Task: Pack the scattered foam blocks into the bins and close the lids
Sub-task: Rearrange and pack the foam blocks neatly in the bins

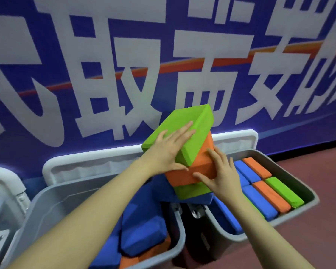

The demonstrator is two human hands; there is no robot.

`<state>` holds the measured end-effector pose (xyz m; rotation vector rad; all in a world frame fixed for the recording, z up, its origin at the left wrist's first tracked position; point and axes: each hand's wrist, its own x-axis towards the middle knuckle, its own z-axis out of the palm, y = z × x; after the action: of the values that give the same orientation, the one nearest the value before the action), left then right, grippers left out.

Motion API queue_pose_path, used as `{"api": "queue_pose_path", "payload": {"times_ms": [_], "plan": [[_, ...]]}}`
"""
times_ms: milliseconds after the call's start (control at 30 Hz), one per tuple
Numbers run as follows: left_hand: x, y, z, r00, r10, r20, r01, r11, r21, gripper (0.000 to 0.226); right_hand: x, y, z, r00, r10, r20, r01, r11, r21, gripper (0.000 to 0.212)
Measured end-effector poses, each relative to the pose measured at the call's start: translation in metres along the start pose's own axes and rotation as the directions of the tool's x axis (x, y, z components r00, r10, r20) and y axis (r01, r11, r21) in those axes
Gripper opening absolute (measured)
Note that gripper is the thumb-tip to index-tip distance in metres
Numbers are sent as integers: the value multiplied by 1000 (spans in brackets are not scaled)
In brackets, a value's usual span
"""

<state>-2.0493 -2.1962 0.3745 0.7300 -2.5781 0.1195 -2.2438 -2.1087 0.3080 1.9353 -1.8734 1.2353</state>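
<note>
Both forearms reach over the middle bin (175, 239). I have the left hand (169, 152) flat on the green block (182, 129), fingers straight, steadying the tilted stack; the right hand (219, 177) braces the orange block (200, 166), fingers extended, above the right bin (310, 199).

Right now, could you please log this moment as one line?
left hand: flat on green foam block | right hand: against orange foam block | stack above grey plastic bins | lids open
</note>
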Motion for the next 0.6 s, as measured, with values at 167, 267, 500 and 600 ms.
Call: {"api": "queue_pose_path", "payload": {"times_ms": [167, 267, 500, 600], "plan": [[-2, 13, -2, 982, -186, 32, 185, 982, 46, 103, -8, 3, 10, 998, 54, -17, -51, 991, 124, 75], [5, 10, -9, 984, -180, 4, 179, 983, 30, 99, -7, -1, 17, 996, 86, -40, -78, 984, 163, 79], [17, 12, -2, 968, -126, 218, 82, 976, 199, 97, -24, 11, 33, 980, 195, 36, -195, 981, -3, 86], [16, 17, 3, 968, -87, 233, 28, 969, 244, 97, -33, 17, 22, 983, 172, 63, -168, 984, -67, 83]]}}
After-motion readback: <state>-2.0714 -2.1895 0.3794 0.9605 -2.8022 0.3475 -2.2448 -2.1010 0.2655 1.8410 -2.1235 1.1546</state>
